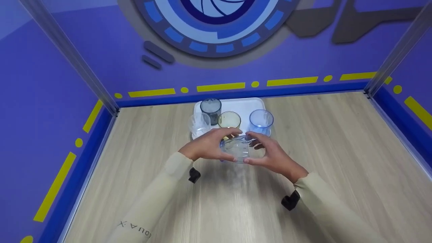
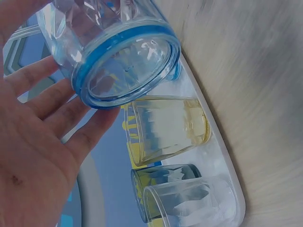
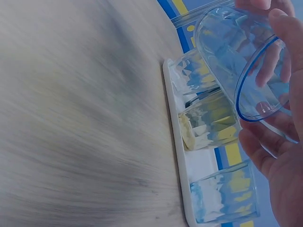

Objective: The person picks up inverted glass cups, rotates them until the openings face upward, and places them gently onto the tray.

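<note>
Both your forearms come in from the near edge & meet at table centre, wrists angled inward, sleeves to the wrist. Your left hand [image 1: 206,145] & right hand [image 1: 270,156] sit either side of a clear cup w/ blue rim [image 1: 236,151], held on its side above the wood, just in front of the tray.

Fingers: left ones curl over the cup's top & far side; in the left wrist view the fingertips [image 2: 97,124] sit under the blue rim, palm spread fairly wide. Right fingers wrap the other end, thumb low at the near side; the right wrist view shows them seen through the cup wall [image 3: 265,66]. So both hands grip the one cup, neither loose.

Room: white tray [image 1: 249,105] lies against the back wall's blue skirting, very near your knuckles. On it: grey cup [image 1: 211,108] at the back, clear cup [image 1: 199,124] front left, yellow cup [image 1: 229,120] front middle, blue cup [image 1: 261,122] front right, all upright. The yellow one is nearly touching your left fingers in the head view. Wooden table [image 1: 337,152] is open left, right & toward you; side walls well apart from both elbows.
</note>
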`<state>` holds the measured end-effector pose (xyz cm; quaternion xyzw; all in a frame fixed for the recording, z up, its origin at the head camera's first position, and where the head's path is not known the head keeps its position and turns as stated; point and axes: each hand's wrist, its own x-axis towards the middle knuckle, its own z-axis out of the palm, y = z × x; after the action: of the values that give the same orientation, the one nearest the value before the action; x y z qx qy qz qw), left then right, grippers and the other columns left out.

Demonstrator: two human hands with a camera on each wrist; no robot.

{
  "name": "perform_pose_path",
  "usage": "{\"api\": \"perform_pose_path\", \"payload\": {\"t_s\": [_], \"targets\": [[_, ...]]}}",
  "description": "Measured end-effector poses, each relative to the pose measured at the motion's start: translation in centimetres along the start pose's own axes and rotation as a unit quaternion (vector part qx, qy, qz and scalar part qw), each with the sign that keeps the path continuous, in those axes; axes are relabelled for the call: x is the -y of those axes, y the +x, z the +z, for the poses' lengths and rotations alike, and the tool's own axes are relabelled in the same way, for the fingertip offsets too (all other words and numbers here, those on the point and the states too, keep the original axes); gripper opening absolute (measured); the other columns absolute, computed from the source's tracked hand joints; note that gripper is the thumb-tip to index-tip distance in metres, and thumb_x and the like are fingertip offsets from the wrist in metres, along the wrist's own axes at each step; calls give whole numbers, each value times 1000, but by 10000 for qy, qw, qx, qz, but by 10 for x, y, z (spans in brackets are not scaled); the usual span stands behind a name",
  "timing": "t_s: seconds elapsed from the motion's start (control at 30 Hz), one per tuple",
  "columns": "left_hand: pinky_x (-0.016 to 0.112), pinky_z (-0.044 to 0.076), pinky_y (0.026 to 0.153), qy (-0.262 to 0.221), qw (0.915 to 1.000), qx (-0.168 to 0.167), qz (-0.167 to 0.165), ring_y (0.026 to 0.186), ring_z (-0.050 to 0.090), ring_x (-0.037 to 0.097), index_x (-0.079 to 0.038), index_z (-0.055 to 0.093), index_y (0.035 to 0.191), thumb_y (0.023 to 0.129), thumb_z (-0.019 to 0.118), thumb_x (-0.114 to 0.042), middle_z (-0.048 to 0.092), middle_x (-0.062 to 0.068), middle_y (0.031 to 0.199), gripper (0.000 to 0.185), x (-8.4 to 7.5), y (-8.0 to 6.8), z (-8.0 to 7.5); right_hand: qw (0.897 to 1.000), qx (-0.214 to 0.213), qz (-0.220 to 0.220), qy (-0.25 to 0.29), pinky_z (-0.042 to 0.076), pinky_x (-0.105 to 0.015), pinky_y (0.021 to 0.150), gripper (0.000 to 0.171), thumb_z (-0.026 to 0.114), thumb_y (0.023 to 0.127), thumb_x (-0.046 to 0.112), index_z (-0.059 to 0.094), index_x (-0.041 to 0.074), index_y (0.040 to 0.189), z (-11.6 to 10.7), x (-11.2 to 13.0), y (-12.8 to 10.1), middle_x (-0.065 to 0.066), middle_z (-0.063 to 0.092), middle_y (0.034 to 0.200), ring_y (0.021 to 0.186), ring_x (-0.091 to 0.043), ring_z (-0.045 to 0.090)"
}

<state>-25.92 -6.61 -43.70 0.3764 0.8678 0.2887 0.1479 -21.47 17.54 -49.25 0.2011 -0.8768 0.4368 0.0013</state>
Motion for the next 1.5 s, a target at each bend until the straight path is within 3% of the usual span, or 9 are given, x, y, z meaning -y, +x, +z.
{"api": "perform_pose_path", "payload": {"t_s": [0.13,0.37,0.77,0.97,1.17,1.5], "targets": [[42,45,105,-109,9999,51,36,122,53,17,-26,44,143,74,81,-45,54,-6,138,81,0,2,1,10000,7,-49,32,53,-44,94,79,82,76,35,44,22,143,1,2,1,-3,57,133,106,-17,59],[36,51,97,-95,9997,71,232,110,57,15,-24,51,138,74,82,-45,60,-4,128,75,1,5,2,9999,29,-122,-13,53,-44,93,83,79,75,49,44,20,144,1,3,2,-5,56,136,107,-20,60],[39,49,101,19,10000,-28,27,115,56,18,-22,51,138,72,81,-49,59,-4,130,78,-2,3,3,9998,-126,-160,44,53,-42,93,85,84,73,36,42,18,145,2,2,2,-2,56,135,112,-19,58],[37,46,105,-2,9999,-130,-54,122,54,15,-21,48,141,72,81,-48,55,-5,138,81,-2,2,2,9995,-167,-246,106,54,-42,92,86,83,73,39,42,15,145,0,-4,-1,-4,56,135,112,-19,59],[40,47,104,-246,9995,-188,24,122,55,17,-16,47,141,73,82,-46,55,-2,137,83,-1,1,1,9996,-168,-192,129,53,-45,92,88,83,72,40,42,13,145,0,-9,-5,-7,56,135,112,-23,59],[40,47,104,-437,9986,-223,201,122,55,15,-19,44,143,72,83,-43,56,-2,136,84,0,3,0,9997,-202,-45,95,53,-45,92,84,83,73,40,45,12,143,-1,-11,-8,-5,57,134,112,-22,58]]}}
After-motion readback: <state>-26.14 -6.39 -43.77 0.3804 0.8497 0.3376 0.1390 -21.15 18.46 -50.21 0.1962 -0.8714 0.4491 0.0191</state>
